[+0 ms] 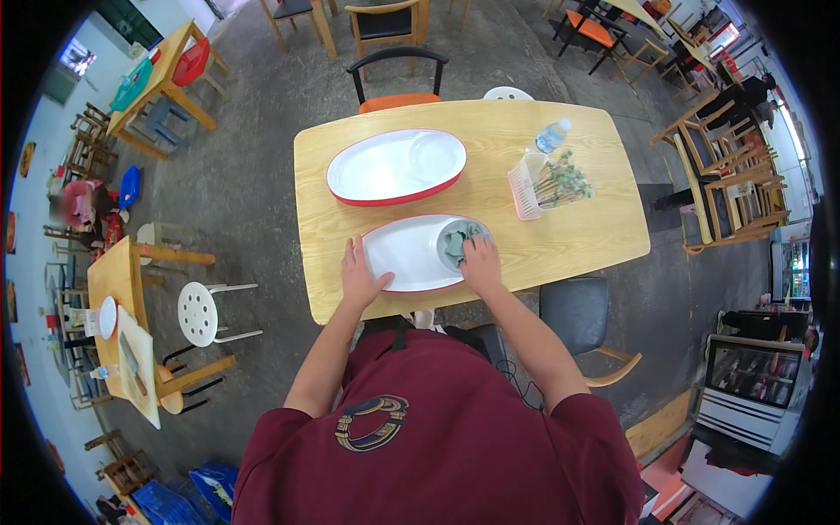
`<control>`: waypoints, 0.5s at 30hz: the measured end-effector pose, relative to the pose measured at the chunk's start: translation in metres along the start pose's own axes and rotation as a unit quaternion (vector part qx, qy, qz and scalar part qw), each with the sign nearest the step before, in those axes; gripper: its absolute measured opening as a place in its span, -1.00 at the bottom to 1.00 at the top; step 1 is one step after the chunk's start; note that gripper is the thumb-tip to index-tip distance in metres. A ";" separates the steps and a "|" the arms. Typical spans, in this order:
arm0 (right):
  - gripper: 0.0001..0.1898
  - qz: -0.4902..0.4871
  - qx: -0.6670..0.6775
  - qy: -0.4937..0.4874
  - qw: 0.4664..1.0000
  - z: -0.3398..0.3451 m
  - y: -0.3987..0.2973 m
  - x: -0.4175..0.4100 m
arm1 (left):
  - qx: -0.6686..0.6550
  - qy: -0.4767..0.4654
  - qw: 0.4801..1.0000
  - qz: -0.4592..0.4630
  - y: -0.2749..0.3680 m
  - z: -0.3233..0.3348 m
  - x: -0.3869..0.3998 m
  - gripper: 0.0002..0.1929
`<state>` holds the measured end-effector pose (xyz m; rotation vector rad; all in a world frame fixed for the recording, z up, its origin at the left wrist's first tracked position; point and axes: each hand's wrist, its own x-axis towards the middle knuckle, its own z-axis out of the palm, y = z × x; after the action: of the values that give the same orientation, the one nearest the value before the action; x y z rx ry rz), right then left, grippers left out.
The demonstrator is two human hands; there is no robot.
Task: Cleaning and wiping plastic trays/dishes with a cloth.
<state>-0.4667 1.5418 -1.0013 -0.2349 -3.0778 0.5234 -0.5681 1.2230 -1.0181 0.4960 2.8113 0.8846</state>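
Observation:
A white oval dish with a red outer side (pixel 401 252) lies before me near the table's front edge. My left hand (pixel 361 274) holds its left end, the thumb over the rim and the fingers along the outside. At the right end, a round compartment holds a crumpled grey-green cloth (pixel 455 244). My right hand (pixel 483 264) has its fingers on this cloth, and they partly cover it. Farther back on the table sits a second, similar oval dish (pixel 374 167), apart from both hands.
On the wooden table (pixel 604 223), a plastic basket (pixel 524 190) with leafy stems (pixel 561 180) and a water bottle (pixel 553 136) stand at right. Chairs surround it, including a black-seated one (pixel 574 315). A side table at left bears a knife (pixel 129 354) on a cutting board (pixel 146 394).

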 end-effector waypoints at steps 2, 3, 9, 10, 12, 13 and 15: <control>-0.51 0.002 0.015 0.048 0.999 0.000 0.001 0.009 | 0.004 0.002 1.000 -0.002 0.000 0.000 0.001 0.35; -0.49 0.024 0.038 0.064 0.997 -0.001 0.001 0.014 | 0.002 -0.006 1.000 0.000 -0.001 -0.001 0.001 0.35; -0.44 0.158 0.120 0.101 0.975 0.003 -0.029 0.039 | -0.004 -0.020 1.000 -0.012 0.001 -0.001 0.003 0.36; -0.44 0.167 0.110 0.095 0.975 0.006 -0.034 0.041 | 0.004 -0.016 1.000 -0.012 0.002 -0.001 0.003 0.35; -0.46 0.134 0.192 0.062 0.970 0.013 -0.041 0.041 | 0.012 -0.012 1.000 -0.011 0.004 -0.002 0.003 0.34; -0.46 0.126 0.187 0.071 0.972 0.015 -0.041 0.039 | 0.012 -0.011 1.000 -0.013 0.005 -0.002 0.003 0.34; -0.50 0.095 0.204 0.019 0.974 0.018 -0.040 0.030 | 0.013 -0.011 1.000 -0.016 0.008 -0.003 0.002 0.34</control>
<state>-0.5026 1.5029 -1.0053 -0.5204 -2.8361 1.1220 -0.5683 1.2278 -1.0113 0.4609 2.8055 0.8336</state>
